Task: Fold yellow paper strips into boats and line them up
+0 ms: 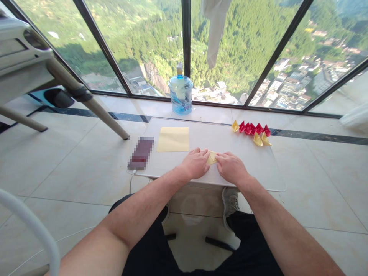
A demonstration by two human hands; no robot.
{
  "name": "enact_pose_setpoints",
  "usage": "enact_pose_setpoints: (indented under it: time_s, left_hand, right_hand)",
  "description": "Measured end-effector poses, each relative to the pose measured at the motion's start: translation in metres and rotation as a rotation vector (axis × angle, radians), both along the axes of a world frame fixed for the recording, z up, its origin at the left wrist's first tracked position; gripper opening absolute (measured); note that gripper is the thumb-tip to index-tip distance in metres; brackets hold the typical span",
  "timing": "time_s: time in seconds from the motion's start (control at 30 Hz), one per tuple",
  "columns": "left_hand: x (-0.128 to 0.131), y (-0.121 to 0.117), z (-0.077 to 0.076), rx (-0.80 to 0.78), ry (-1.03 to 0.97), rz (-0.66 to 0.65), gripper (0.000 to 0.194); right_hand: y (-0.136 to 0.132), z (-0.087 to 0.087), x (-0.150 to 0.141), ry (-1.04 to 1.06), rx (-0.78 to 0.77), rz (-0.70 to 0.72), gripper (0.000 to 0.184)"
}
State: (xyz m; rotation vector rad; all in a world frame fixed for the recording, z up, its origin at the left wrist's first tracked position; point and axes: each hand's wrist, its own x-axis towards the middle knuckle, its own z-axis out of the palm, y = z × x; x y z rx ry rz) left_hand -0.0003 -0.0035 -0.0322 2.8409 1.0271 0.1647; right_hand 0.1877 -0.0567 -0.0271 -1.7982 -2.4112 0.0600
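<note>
- Head view, middle: a small piece of folded pale-yellow paper [212, 157] lies near the close edge of a low, white, rectangular worktop [169, 166], between two bare hands.
- The left hand [197, 163] touches the folded paper's left end, its fingers close together and bent down over it; whether the thumb pinches from below cannot be told.
- The right hand [231, 167] touches its right end, fingertips gathered at the edge; their exact grip is too small to make out.
- Left and farther back, a flat, pale-yellow rectangular paper sheet [173, 139] lies on the worktop.
- At the worktop's left side is a dark purple, rectangular, pixelated object [141, 153], with a white cable [131, 184] at its near end.
- At the far right, a row of small, pointed, folded red paper shapes [253, 128] has a yellow folded shape [235, 126] at its left end and two yellow folded shapes [258, 140] just nearer, towards its right end.
- Beyond the worktop, a clear blue plastic water bottle [181, 96] stands upright on the pale tiled floor [71, 165], by tall dark-framed windows [186, 38].
</note>
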Motion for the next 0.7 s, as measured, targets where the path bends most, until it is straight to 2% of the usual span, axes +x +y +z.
enact_pose_setpoints:
  time_s: [0.1,0.17,0.3,0.4,0.5,0.57,0.7]
  left_hand:
    - [0.003,-0.002,0.004,0.024,-0.018,0.032,0.035]
    - [0.004,-0.002,0.005,0.029,-0.018,0.037,0.032]
    - [0.003,0.003,0.000,0.009,-0.076,-0.086,0.030]
    - [-0.002,0.007,-0.001,-0.047,-0.094,-0.153,0.037]
    - [-0.005,0.008,0.004,-0.040,-0.060,-0.105,0.028]
    - [-0.005,0.009,0.008,-0.022,-0.042,-0.070,0.025]
    - [-0.003,0.008,0.006,-0.061,-0.059,-0.092,0.027]
  right_hand:
    - [0.009,-0.011,0.006,0.083,-0.006,-0.004,0.036]
    - [0.016,-0.018,0.010,0.152,-0.046,-0.009,0.043]
    - [0.025,-0.024,0.011,0.241,-0.069,-0.002,0.047]
    - [0.024,-0.017,0.006,0.270,0.027,-0.017,0.046]
    - [0.021,-0.003,-0.001,0.262,0.106,-0.095,0.030]
    - [0.018,0.004,-0.006,0.211,0.035,-0.106,0.023]
    - [0.013,0.010,-0.012,0.073,-0.087,-0.001,0.016]
